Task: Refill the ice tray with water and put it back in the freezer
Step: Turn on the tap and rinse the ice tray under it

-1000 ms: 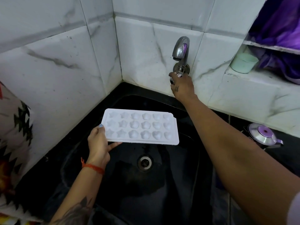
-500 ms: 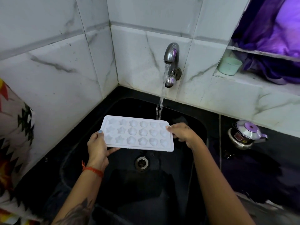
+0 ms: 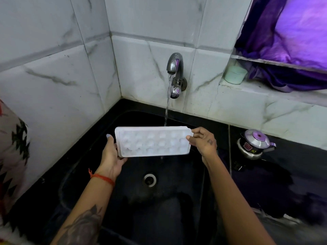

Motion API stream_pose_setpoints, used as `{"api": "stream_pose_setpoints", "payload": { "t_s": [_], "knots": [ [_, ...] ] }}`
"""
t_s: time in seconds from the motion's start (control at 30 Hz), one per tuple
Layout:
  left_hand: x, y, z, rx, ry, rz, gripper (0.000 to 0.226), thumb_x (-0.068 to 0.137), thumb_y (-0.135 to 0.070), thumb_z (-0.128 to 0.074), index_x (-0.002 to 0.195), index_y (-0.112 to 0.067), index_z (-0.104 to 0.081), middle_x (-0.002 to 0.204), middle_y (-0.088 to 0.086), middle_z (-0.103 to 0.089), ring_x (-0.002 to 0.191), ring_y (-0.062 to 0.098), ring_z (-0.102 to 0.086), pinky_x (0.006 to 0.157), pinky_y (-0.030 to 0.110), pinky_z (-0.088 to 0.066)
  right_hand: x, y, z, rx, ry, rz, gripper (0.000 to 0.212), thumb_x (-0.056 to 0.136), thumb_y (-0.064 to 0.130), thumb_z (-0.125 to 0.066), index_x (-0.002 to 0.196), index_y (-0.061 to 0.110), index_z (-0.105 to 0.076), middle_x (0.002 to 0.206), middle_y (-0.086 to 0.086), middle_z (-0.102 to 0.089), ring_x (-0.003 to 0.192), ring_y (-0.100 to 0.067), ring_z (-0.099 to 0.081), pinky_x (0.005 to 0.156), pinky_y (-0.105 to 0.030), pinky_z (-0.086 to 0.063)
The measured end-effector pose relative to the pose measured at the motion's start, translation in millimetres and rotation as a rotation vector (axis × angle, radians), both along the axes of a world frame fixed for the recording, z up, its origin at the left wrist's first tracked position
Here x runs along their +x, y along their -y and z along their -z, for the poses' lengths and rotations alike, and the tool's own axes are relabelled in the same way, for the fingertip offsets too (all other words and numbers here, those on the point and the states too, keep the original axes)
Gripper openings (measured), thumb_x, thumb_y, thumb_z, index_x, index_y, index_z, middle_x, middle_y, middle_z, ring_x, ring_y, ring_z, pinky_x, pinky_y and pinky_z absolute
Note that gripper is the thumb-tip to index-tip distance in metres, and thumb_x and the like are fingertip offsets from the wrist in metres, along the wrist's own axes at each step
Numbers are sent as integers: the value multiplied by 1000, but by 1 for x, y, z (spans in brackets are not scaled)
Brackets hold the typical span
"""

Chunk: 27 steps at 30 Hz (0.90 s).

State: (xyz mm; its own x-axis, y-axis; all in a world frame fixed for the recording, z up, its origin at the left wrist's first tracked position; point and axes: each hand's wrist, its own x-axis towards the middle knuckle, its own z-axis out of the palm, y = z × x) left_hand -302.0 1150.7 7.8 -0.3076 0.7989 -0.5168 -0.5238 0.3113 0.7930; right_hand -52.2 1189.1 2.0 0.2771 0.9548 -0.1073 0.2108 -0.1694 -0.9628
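Head view: ice tray [image 3: 153, 141] held over black sink [image 3: 177, 200], far edge at water stream [image 3: 167, 103] from tap [image 3: 174, 68]. Left hand [image 3: 111, 156] grip closed on tray's left end, thumb on rim. Right hand [image 3: 203, 141] grip pinching right end. Small pot [image 3: 254, 144] on counter [image 3: 283, 183] right of sink.

The ice tray [image 3: 153, 141] is held over the sink [image 3: 123, 200], above and behind the drain [image 3: 150, 180], with the left hand [image 3: 111, 156] at its left end and the right hand [image 3: 202, 141] at its right end. The tap [image 3: 174, 75] sits on the wall behind; its stream [image 3: 167, 106] falls to the tray's far edge. A small pot [image 3: 254, 144] stands on the counter to the right, a cup [image 3: 235, 74] on the ledge above it
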Motion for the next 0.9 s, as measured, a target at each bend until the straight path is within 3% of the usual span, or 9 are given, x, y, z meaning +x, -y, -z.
{"api": "stream_pose_setpoints", "payload": {
  "t_s": [0.1,0.17,0.23,0.3,0.37,0.5,0.67,0.8,0.9],
  "knots": [
    [-2,-10,0,7,139,-9,42,101,-38,-32,119,-4,-50,121,17,-55,110,28,-54,93,39,-42,1,4,3,108,-28,-18,23,75,-4,-72,76,18,-67,87,1,-72,88,-11,-67,80,-22,-51],
    [-4,-18,6,38,244,-54,16,101,-11,-36,100,-4,-50,119,20,-54,107,29,-56,100,43,-43,3,4,5,160,-32,-14,28,74,-9,-70,73,19,-66,89,2,-73,92,-10,-67,84,-24,-51],
    [-5,-22,11,82,289,-82,14,98,0,-35,99,-3,-49,119,18,-53,106,27,-58,96,45,-47,4,4,8,192,-85,0,27,73,-12,-68,73,14,-66,93,-2,-73,95,-13,-68,85,-27,-52],
    [-4,-26,14,105,266,-68,19,97,3,-34,105,2,-51,107,16,-58,96,24,-61,82,41,-52,6,3,8,181,-210,38,27,75,-17,-62,73,10,-66,98,-5,-73,99,-16,-68,85,-28,-54],
    [1,-27,14,133,234,-40,23,96,4,-30,97,3,-53,95,12,-59,89,21,-61,78,38,-52,8,2,6,124,-371,95,31,78,-18,-50,76,7,-68,101,-7,-71,100,-20,-67,85,-29,-54],
    [10,-31,13,169,187,0,31,98,2,-24,104,1,-54,109,14,-60,97,22,-60,73,33,-50,12,-3,8,-16,-537,158,24,86,-3,-50,102,0,-68,101,-11,-70,94,-22,-68,80,-28,-55],
    [11,-42,15,177,161,33,45,97,3,-28,141,-1,-35,137,17,-50,122,30,-52,83,36,-51,18,-4,9,-120,-527,104,32,89,-3,-57,122,-3,-54,99,-9,-67,89,-20,-66,77,-27,-54],
    [16,-46,9,184,120,102,47,96,5,-26,141,-5,-36,135,12,-53,114,26,-57,82,35,-50,25,-3,8,-53,-576,123,45,88,-6,-58,132,-4,-47,115,-13,-65,101,-25,-66,89,-34,-53],
    [23,-48,10,172,74,173,46,97,4,-25,138,-8,-42,128,11,-56,105,24,-60,76,35,-50,27,-3,-1,34,-616,129,45,85,-9,-58,129,-5,-50,109,-11,-68,91,-18,-69,78,-26,-57]
  ]
}}
